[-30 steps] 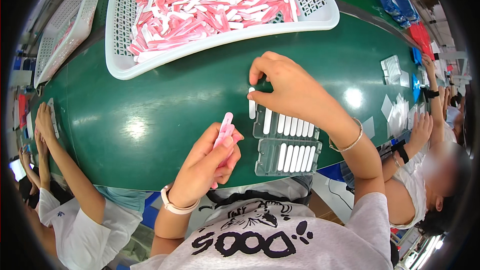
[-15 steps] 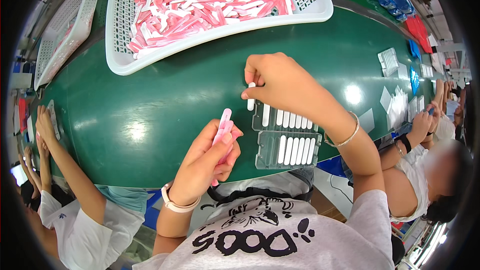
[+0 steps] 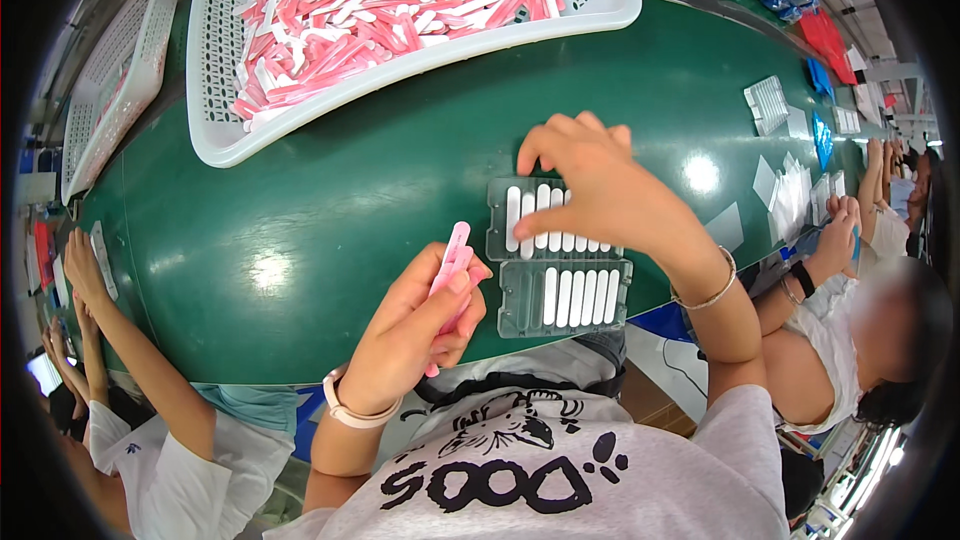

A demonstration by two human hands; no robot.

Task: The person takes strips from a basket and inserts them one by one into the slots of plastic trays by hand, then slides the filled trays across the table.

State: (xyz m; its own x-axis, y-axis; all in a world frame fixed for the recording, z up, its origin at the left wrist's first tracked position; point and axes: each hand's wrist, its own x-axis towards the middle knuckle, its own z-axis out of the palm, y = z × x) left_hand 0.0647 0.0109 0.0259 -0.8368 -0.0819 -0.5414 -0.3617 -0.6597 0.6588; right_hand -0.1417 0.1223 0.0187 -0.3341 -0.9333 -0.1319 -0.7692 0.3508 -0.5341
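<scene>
My left hand is closed round a small bunch of pink nail files, flat and round-ended, fanned out past the thumb. To its right lies a clear plastic case in two halves, each holding a row of white-faced nail files. Over the far half hovers my right hand, fingers spread and curved, gripping nothing. Its thumb is over the row's left end, close to a white file; whether it touches is unclear. That hand hides part of the far row.
A white perforated basket heaped with pink and white files stands at the far left on the green table. Another basket is beyond it. Clear sleeves and another case lie right. Co-workers sit on both sides.
My right hand has let go of a white file, now lying in the left end of the far half, and its fingers have spread. The left hand keeps its bunch.
</scene>
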